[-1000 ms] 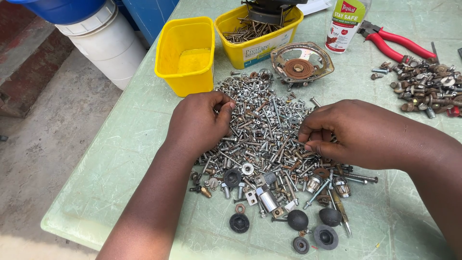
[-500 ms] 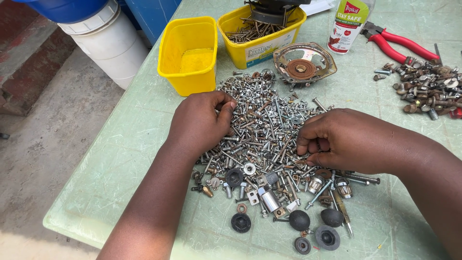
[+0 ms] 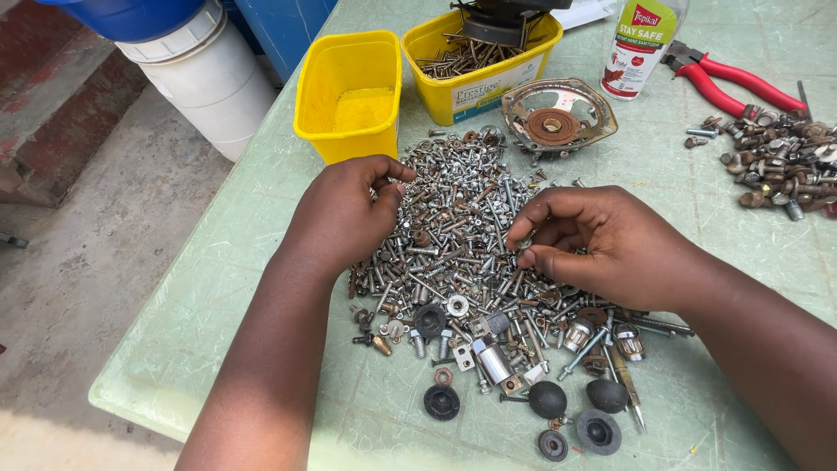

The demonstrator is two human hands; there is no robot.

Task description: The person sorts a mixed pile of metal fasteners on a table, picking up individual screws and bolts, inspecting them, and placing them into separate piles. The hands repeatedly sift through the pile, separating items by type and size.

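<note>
A wide pile of small screws, bolts and nuts [image 3: 462,227] lies on the pale green table [image 3: 227,296]. My left hand [image 3: 344,214] rests on the pile's left edge with its fingers curled in against the thumb; whatever is inside them is hidden. My right hand [image 3: 602,244] hovers over the pile's right side, thumb and forefinger pinched on a small bright screw. An empty yellow tub [image 3: 349,92] stands just beyond my left hand. A second yellow tub [image 3: 475,65] holding nails and metal parts stands behind the pile.
A rusty round metal part [image 3: 558,118] and a white bottle [image 3: 641,39] sit behind the pile. Red-handled pliers [image 3: 732,78] and a heap of rusty bolts [image 3: 785,166] lie far right. Black rubber caps [image 3: 549,399] lie near the front edge. A white bucket [image 3: 205,74] stands on the floor left.
My right hand has slid a little to the left across the pile and its fingers have pinched together. My left hand has stayed almost in place.
</note>
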